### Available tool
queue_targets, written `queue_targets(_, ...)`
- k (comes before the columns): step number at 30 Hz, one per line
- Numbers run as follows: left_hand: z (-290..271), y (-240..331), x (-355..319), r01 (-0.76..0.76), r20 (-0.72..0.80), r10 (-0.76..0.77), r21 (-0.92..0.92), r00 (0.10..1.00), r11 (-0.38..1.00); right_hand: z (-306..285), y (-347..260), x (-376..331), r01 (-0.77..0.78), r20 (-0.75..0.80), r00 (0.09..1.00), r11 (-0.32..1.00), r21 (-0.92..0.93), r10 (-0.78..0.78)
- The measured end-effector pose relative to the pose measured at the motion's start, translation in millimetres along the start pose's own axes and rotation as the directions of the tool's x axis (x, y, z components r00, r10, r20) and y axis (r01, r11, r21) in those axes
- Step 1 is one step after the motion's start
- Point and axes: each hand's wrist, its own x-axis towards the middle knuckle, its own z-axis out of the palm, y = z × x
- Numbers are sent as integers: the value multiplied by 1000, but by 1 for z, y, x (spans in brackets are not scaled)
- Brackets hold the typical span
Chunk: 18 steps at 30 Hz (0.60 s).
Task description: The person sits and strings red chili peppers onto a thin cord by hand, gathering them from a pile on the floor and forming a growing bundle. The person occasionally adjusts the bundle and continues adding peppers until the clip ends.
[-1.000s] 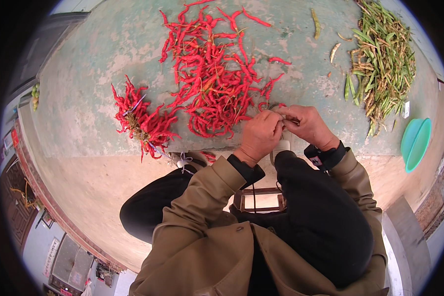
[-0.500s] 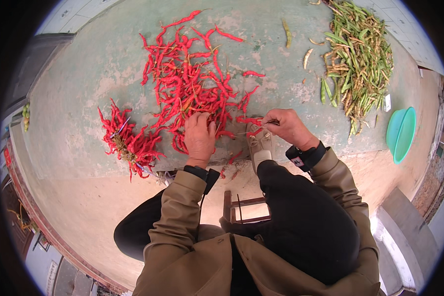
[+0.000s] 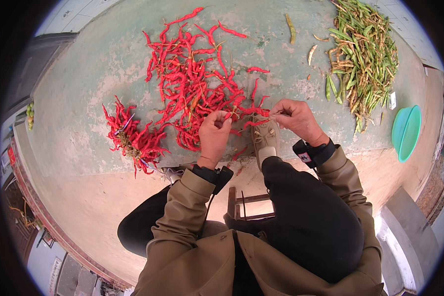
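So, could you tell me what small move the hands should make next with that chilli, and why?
Probably bring the left hand toward the right hand and join its red chilli to the one pinched there. Both hands are raised above the loose chilli pile, apart, and a tied bunch already lies to the left.

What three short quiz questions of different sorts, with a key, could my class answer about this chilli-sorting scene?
1. True or false: the green bowl lies on the person's left.
2. Which pile lies nearest the left hand? A) loose red chillies B) green pods C) bundled red chillies
3. Fill in: the right hand pinches a ____ chilli above the tan shoe.

Key: 1 false; 2 A; 3 red.
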Motion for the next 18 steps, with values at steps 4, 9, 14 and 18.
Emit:
queue_targets(4, 14, 29, -9, 244, 149, -204, -347, 968, 906, 14, -11, -2, 95, 15, 995, 995, -27, -94)
queue_targets(9, 23, 44, -15, 325, 233, -252, -366, 939, 872, 30, -4, 2, 273, -33, 960, 954, -121, -279)
queue_targets(14, 23, 44, -17, 393, 269, -304, -403, 914, 826, 32, 5, 5, 404, -3, 903, 854, -326, -429)
queue_targets(18, 21, 43, -17, 423, 291, -319, -444, 902, 790, 34, 11, 6, 478, 83, 861, 742, -470, -502)
